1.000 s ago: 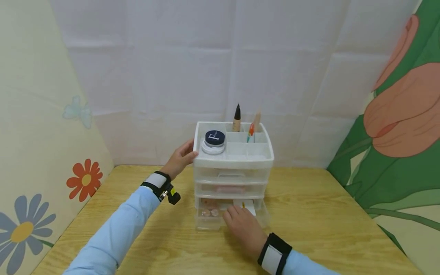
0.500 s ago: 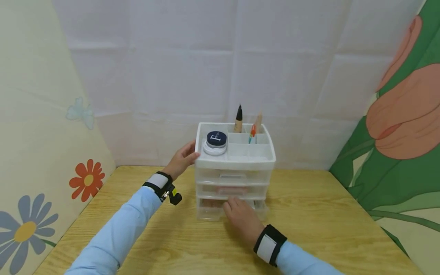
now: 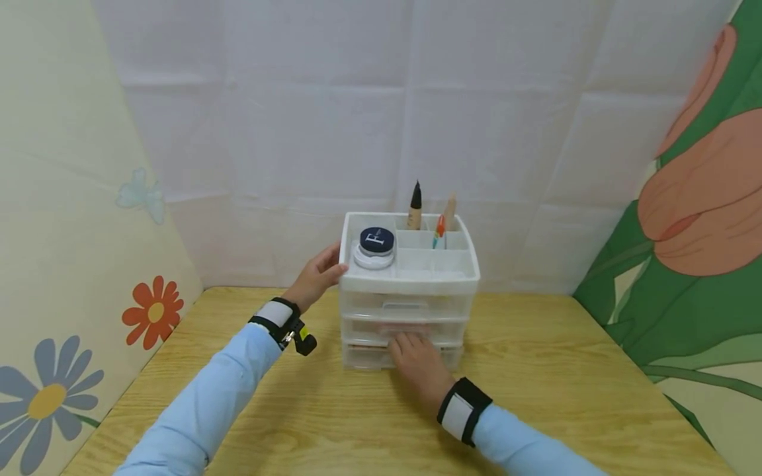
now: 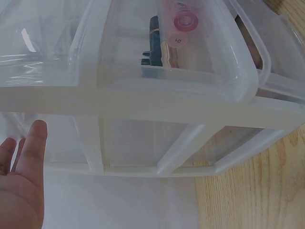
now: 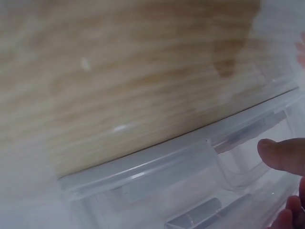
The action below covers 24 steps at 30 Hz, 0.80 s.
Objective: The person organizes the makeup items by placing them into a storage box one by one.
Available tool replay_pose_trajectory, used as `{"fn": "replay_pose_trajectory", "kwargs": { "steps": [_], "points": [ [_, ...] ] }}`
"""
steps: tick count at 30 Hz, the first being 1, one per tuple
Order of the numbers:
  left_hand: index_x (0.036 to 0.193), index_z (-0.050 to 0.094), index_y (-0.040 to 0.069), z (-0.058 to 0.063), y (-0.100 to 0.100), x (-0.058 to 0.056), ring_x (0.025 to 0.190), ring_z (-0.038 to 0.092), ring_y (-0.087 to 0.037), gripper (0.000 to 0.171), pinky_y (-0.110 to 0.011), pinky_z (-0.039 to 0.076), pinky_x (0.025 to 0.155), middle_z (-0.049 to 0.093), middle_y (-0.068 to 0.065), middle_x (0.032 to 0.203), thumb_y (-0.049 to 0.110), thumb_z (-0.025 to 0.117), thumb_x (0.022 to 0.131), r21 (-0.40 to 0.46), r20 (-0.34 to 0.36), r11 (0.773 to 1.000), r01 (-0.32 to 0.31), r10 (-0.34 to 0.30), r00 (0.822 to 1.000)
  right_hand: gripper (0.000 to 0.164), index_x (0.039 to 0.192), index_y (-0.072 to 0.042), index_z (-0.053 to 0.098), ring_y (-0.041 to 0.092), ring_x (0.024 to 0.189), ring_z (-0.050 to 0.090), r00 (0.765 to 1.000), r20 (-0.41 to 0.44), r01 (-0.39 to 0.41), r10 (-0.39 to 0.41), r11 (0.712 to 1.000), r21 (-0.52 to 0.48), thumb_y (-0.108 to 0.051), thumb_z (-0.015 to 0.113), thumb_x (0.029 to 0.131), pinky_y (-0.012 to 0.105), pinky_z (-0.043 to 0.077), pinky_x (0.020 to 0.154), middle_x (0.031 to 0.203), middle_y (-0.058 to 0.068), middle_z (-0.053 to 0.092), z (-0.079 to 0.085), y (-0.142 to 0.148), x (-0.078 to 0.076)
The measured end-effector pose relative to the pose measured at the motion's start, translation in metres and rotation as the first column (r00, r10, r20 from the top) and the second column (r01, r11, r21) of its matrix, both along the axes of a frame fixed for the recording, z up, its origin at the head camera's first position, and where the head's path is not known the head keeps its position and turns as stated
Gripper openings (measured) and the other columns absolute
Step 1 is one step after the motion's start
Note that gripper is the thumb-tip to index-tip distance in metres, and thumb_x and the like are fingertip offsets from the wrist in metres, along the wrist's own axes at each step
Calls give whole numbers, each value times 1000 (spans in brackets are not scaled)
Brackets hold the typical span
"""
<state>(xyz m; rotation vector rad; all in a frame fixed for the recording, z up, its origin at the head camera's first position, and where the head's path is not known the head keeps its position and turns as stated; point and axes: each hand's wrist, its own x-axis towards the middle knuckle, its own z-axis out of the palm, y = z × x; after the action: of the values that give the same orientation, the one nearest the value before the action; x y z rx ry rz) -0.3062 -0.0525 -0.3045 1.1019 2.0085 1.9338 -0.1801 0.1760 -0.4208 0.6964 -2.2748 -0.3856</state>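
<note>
A white drawer organizer (image 3: 411, 286) with clear drawers stands on the wooden table. My left hand (image 3: 314, 277) rests against its upper left side, thumb near the front corner. In the left wrist view the fingers (image 4: 35, 148) of that hand extend along the side wall. My right hand (image 3: 421, 370) touches the front of the bottom drawer (image 3: 366, 359), which sits almost level with the drawers above. In the right wrist view the thumb (image 5: 283, 155) lies by the cut-out handle, apart from the other fingers. Part of the drawer front is hidden behind my right hand.
The organizer's top tray holds a round dark-lidded jar (image 3: 377, 240), a black-capped tube (image 3: 415, 208), a colourful stick (image 3: 439, 230) and a beige pointed item (image 3: 450, 210). Pink items (image 4: 185, 21) show through a drawer. A white cloth (image 3: 286, 145) hangs behind.
The bottom drawer has slid inward from well out to nearly flush, my right hand moving forward with it. Its contents are now mostly hidden. My left hand stays at the organizer's side.
</note>
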Motion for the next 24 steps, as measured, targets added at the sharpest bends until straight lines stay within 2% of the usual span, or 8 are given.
{"fn": "replay_pose_trajectory", "kwargs": {
  "steps": [3, 5, 6, 7, 10, 12, 21, 24],
  "points": [
    [154, 24, 7, 0, 1, 0, 129, 43, -35, 62, -44, 44, 101, 40, -21, 146, 16, 50, 98, -3, -4, 1000, 5, -5, 1000, 22, 92, -2, 51, 22, 73, 52, 1000, -3, 14, -14, 999, 35, 3, 68, 79, 30, 48, 56, 84, 9, 49, 1, 1, 0],
    [154, 24, 7, 0, 1, 0, 129, 44, -35, 62, -44, 44, 101, 40, -21, 146, 16, 50, 98, -2, -6, 1000, 8, -8, 1000, 13, 91, -2, 52, 21, 71, 51, 1000, -26, 15, -14, 998, 55, 3, 61, 83, 29, 48, 53, 83, 9, 50, 1, 2, -1],
    [154, 25, 7, 0, 1, 0, 129, 44, -35, 62, -44, 44, 101, 41, -21, 146, 17, 50, 98, -1, -6, 1000, 10, -10, 1000, 6, 90, -2, 52, 21, 70, 51, 999, -47, 13, -10, 998, 60, 4, 54, 89, 29, 47, 52, 83, 9, 49, 0, 2, -2],
    [154, 25, 7, 0, 1, 0, 129, 44, -34, 62, -44, 44, 101, 41, -21, 146, 17, 50, 98, 1, -6, 1000, 11, -11, 1000, 11, 89, -3, 52, 21, 69, 51, 997, -71, 12, -7, 998, 65, 4, 44, 93, 28, 46, 50, 82, 9, 49, -1, 2, -3],
    [154, 25, 7, 1, 2, 0, 128, 44, -34, 62, -44, 45, 101, 42, -20, 146, 18, 50, 98, 7, -7, 1000, 15, -15, 1000, 40, 86, -3, 52, 20, 65, 50, 988, -152, 7, 3, 998, 67, 4, 15, 100, 26, 41, 44, 79, 8, 48, -4, 3, -6],
    [154, 25, 8, 1, 2, 0, 128, 45, -33, 63, -44, 44, 101, 42, -20, 145, 19, 51, 97, 8, -8, 1000, 18, -18, 1000, 51, 85, -4, 52, 19, 64, 49, 982, -190, 3, 9, 998, 59, 2, 5, 101, 26, 39, 42, 78, 8, 47, -6, 3, -8],
    [154, 24, 7, -1, 0, 0, 129, 44, -33, 64, -44, 44, 101, 42, -18, 146, 20, 51, 97, -13, -21, 1000, 13, -13, 1000, 44, 82, -7, 54, 17, 59, 47, 961, -276, 17, 14, 994, 108, 4, 15, 99, 23, 34, 38, 73, 6, 46, -7, 2, -11],
    [154, 23, 6, -1, -1, 1, 129, 44, -34, 64, -45, 44, 101, 42, -19, 146, 19, 50, 97, -12, -20, 1000, 11, -12, 1000, 45, 83, -8, 55, 17, 59, 48, 961, -278, 32, 4, 992, 126, 5, 15, 98, 22, 34, 38, 73, 6, 46, -7, 1, -11]
  ]
}}
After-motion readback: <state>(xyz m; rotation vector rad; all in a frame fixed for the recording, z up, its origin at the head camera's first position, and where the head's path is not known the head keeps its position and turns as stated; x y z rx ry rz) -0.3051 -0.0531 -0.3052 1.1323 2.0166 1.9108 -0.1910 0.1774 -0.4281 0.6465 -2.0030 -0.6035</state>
